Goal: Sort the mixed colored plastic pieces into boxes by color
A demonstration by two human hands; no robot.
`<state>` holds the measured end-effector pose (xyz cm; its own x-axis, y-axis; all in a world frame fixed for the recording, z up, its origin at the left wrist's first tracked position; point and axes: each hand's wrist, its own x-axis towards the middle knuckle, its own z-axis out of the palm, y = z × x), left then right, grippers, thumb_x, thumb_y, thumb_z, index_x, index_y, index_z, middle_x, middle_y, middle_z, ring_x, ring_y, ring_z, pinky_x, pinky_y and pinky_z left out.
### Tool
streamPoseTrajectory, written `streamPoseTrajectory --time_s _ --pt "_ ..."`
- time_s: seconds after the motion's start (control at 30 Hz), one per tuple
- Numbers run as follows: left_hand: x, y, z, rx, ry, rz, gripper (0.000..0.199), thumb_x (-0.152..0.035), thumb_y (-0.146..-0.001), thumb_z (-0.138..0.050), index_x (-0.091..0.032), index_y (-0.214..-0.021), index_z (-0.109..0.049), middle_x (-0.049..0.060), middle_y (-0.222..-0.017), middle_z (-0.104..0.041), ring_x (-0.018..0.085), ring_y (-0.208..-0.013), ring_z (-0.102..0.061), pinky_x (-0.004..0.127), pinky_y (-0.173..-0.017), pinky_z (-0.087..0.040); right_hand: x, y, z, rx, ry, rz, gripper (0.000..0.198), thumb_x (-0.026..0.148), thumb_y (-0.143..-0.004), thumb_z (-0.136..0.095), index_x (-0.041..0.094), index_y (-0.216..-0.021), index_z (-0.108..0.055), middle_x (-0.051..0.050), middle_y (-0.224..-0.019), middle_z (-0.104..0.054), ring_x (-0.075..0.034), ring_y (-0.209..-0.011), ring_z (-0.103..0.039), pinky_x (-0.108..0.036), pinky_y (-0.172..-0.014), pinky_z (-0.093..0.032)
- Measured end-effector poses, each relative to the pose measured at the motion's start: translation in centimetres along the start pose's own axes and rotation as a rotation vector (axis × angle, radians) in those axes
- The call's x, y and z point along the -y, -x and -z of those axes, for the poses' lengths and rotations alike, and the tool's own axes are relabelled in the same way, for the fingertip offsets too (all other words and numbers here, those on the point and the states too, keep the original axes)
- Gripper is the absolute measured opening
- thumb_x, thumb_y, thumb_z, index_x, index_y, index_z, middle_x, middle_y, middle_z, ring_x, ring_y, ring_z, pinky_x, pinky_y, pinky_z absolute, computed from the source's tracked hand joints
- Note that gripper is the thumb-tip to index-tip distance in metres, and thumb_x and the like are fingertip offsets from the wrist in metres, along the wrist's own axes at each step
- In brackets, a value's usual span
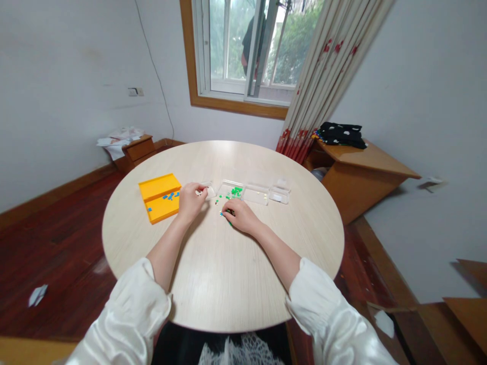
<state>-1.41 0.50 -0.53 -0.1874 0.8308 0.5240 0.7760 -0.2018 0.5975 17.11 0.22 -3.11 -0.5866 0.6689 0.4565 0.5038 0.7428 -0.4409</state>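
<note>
Near the middle of the worktop (228, 284), small coloured pieces (217, 202) lay loose, and picking them up seemed the step under way, the next move calling for a light, exact pinch. Over a clear box (210, 191), the left hand (192, 201) had its fingers nearly together, whether gripping anything I could not tell; the right hand (240, 215) curled its fingers low by the loose pieces, their hold hidden.
</note>
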Motion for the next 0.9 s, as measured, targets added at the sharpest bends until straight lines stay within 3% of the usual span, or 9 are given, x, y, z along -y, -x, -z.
streamPoseTrajectory --time_s 0.33,0.53,0.7,0.9 --pt "0.98 0.07 0.22 -0.072 -0.29 0.087 0.022 -0.031 -0.078 -0.05 -0.02 -0.071 -0.068 0.01 -0.081 -0.071 0.026 -0.081 -0.059 0.038 -0.073 -0.035 0.35 -0.02 0.28 -0.076 0.006 -0.095 0.009 0.012 -0.081 -0.054 0.017 -0.078 -0.061 -0.005 -0.079 -0.064 -0.017 -0.079 -0.055 -0.03 -0.076 -0.042" --pt "0.99 0.0 0.41 -0.024 -0.328 0.139 0.027 -0.033 -0.08 -0.048 -0.018 -0.074 -0.071 0.013 -0.08 -0.07 0.029 -0.081 -0.059 0.041 -0.074 -0.034 0.12 -0.02 0.22 -0.095 0.0 -0.097 0.009 0.013 -0.081 -0.053 0.018 -0.079 -0.061 -0.005 -0.081 -0.064 -0.017 -0.081 -0.056 -0.03 -0.077 -0.042" --pt "0.88 -0.1 0.23 -0.064 -0.23 0.12 0.026 -0.036 -0.078 -0.052 -0.02 -0.065 -0.068 0.009 -0.074 -0.07 0.025 -0.076 -0.06 0.037 -0.072 -0.037 0.22 -0.02 0.24 -0.13 -0.013 -0.093 0.01 0.013 -0.08 -0.053 0.018 -0.078 -0.06 -0.005 -0.081 -0.065 -0.017 -0.081 -0.056 -0.03 -0.077 -0.043" --pt "0.07 -0.02 -0.28 0.066 0.069 0.045 0.023 -0.035 -0.075 -0.056 -0.018 -0.062 -0.066 0.005 -0.07 -0.069 0.017 -0.066 -0.059 0.029 -0.064 -0.042 0.58 -0.07 0.38 -0.204 -0.06 -0.108 0.01 0.012 -0.077 -0.052 0.02 -0.078 -0.058 -0.004 -0.082 -0.064 -0.017 -0.082 -0.057 -0.03 -0.077 -0.045"
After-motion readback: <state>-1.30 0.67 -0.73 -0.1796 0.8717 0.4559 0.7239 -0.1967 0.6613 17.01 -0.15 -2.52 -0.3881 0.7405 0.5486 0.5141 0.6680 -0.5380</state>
